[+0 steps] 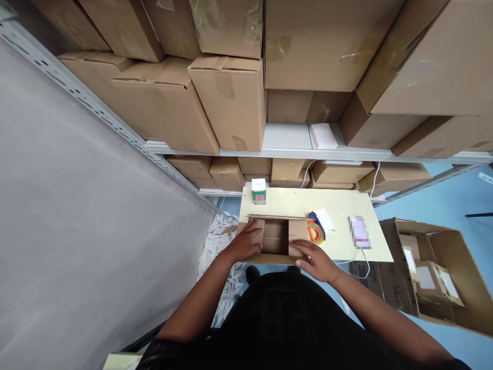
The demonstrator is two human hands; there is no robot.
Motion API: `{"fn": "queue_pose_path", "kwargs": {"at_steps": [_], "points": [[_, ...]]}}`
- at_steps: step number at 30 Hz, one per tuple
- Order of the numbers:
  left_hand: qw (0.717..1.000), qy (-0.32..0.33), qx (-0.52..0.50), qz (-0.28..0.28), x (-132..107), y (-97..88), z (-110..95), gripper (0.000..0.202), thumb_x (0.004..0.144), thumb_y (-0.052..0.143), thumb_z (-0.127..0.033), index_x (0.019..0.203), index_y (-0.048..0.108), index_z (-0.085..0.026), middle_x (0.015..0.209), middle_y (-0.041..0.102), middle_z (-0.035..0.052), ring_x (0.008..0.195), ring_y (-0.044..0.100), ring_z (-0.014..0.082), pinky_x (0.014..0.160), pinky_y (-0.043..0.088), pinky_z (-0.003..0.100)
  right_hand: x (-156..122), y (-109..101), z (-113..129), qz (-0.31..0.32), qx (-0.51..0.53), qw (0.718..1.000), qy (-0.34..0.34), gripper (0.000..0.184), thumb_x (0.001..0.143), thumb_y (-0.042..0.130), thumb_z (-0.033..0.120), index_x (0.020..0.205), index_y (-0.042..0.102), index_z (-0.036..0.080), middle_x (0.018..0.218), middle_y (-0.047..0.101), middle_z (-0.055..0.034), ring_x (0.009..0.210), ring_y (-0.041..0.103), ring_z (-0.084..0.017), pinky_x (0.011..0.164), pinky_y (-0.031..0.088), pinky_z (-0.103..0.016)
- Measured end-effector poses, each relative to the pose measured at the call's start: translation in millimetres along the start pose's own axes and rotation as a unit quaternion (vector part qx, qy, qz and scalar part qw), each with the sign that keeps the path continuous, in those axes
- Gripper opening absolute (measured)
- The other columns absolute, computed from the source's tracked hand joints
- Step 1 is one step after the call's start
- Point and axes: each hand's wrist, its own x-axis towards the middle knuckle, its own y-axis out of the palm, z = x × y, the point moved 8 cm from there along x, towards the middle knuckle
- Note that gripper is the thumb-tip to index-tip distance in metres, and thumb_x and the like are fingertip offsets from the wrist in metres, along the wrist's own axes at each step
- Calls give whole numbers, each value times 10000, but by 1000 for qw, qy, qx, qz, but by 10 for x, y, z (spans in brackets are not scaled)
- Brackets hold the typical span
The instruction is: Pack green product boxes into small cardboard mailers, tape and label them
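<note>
A small cardboard box (269, 259) stands at the front edge of a pale yellow table, its top partly uncovered. The two short flaps lie folded inward, and a gap between them shows the brown inside. My left hand (247, 242) rests on the left flap with its fingers stretched out. On the right flap, my right hand (313, 258) lies fairly flat, fingers apart. Neither hand grasps anything. Just right of the box are tape rolls (316, 234), orange, yellow and blue, beside a white paper (325, 220).
A green and white carton (259, 191) stands on the table (300, 201) at the back left. A blurred phone-like object (359, 232) with a cable lies right. Boxes (234, 103) fill the shelves ahead. A big open box (400, 288) is at the right; paper strips (219, 257) cover the left floor.
</note>
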Motion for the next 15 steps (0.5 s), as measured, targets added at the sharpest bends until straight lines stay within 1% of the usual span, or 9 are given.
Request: {"fn": "queue_pose_path", "kwargs": {"at_steps": [2,3,5,6,8,10,12,13,15], "points": [[1000,1,-7,-15,-14,-16,-15,603,812,730,-337,1395,646,-208,1672,347,98,1588,199,335,1292,219,531,-119,-87,-24,-33,-41,998,-37,646,916,669,544,1467,576,221,1427,640,-149,1360,561,-343,1154,434,-576],[1000,3,-15,-24,-20,-27,-25,573,823,718,-334,1380,653,-213,1664,366,93,1585,215,325,1293,223,522,-181,-106,-61,-50,-59,996,-42,641,912,679,541,1459,580,221,1404,654,-150,1348,569,-348,1146,438,-583],[998,7,-40,-38,-27,-49,-48,484,832,711,-346,1298,694,-220,1618,444,94,1562,277,323,1287,242,507,-265,-104,-174,-89,-75,993,-26,529,950,642,500,1405,612,232,1341,688,-141,1294,607,-332,1103,481,-555],[997,5,-61,-47,-27,-66,-48,421,841,702,-363,1238,714,-224,1562,513,98,1529,344,325,1273,269,504,-276,-94,-241,-115,-71,991,-7,456,976,606,475,1365,629,238,1301,702,-135,1254,629,-317,1071,506,-531],[988,-21,-129,-87,-20,-137,5,300,887,648,-423,1103,717,-227,1357,662,100,1379,531,314,1199,376,495,-233,-74,-386,-182,-51,981,42,363,1010,540,449,1281,642,231,1205,708,-130,1136,661,-293,986,549,-491],[962,-70,-217,-153,-15,-241,132,308,937,564,-501,1038,658,-227,1113,715,68,1134,672,265,1052,496,449,-146,-74,-530,-265,-42,958,100,357,1006,529,472,1220,625,202,1122,671,-136,1033,646,-286,910,562,-482],[929,-123,-276,-213,-3,-331,279,363,949,522,-564,1077,587,-231,935,680,18,902,695,205,890,548,378,-39,-61,-624,-320,-55,936,136,446,958,591,538,1209,594,170,1103,618,-147,1030,601,-304,908,544,-511],[921,-144,-279,-231,16,-366,334,396,938,536,-582,1125,560,-235,873,651,-6,816,677,184,827,547,348,17,-46,-651,-330,-63,931,143,509,927,627,566,1226,578,158,1115,596,-154,1055,578,-316,927,530,-531],[926,-165,-237,-242,85,-423,380,454,916,577,-585,1209,543,-240,808,611,-28,736,636,171,764,528,323,108,-6,-691,-322,-67,933,147,616,885,676,588,1290,538,145,1147,565,-161,1089,547,-325,956,507,-547]]}}
